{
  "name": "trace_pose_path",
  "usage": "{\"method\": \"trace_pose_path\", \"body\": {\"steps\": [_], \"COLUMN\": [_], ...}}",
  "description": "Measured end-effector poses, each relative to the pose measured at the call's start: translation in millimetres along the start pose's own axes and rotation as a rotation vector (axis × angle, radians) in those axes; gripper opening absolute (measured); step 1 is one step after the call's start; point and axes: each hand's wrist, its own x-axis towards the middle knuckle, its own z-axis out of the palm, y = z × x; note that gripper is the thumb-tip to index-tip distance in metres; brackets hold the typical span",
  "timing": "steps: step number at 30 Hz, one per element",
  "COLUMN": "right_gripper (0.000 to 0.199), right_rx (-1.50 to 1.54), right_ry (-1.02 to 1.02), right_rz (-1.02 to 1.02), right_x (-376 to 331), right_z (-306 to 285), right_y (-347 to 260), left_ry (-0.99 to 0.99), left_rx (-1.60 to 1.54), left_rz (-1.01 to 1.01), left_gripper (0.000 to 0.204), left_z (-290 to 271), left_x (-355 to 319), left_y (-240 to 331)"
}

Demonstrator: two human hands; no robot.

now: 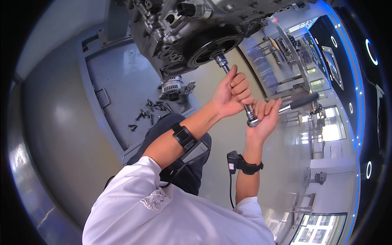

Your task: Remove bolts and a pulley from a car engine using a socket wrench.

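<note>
An engine fills the top of the head view, with a dark round crankshaft pulley on its face. A socket meets the pulley's centre, on the end of a shiny extension bar. My left hand is closed around the middle of that bar, thumb pointing up toward the socket. At the bar's other end is the head of a ratchet wrench. My right hand has its fingers curled around the wrench by its head, and the black handle sticks out to the right.
To the left lies a grey tray-like surface with a raised rim and a handle. An alternator and several loose bolts rest on it. My knee is close to its edge. Farther right stand work tables and a lit wall.
</note>
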Motion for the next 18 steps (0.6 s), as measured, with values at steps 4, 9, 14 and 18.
{"method": "trace_pose_path", "body": {"steps": [4,9,14,18], "right_gripper": [0.05,0.049,0.048,0.047], "right_rx": [-0.96,-0.194,0.162,-0.397], "right_ry": [-0.528,-0.075,0.065,-0.176], "right_rz": [-1.346,-0.279,0.154,-0.677], "right_x": [6.7,-7.2,-12.3,-14.3], "right_z": [-13.7,-0.4,-4.8,-5.7], "right_y": [3.1,-1.8,8.9,17.3], "left_ry": [0.751,0.184,0.599,0.691], "left_rx": [0.321,0.129,0.606,0.47], "left_rz": [0.128,-0.013,0.063,0.334], "left_gripper": [0.034,0.033,0.033,0.035], "left_z": [40.2,13.3,27.6,50.4], "left_x": [13.3,7.8,-2.3,8.0], "left_y": [-16.8,4.8,7.0,25.3]}}
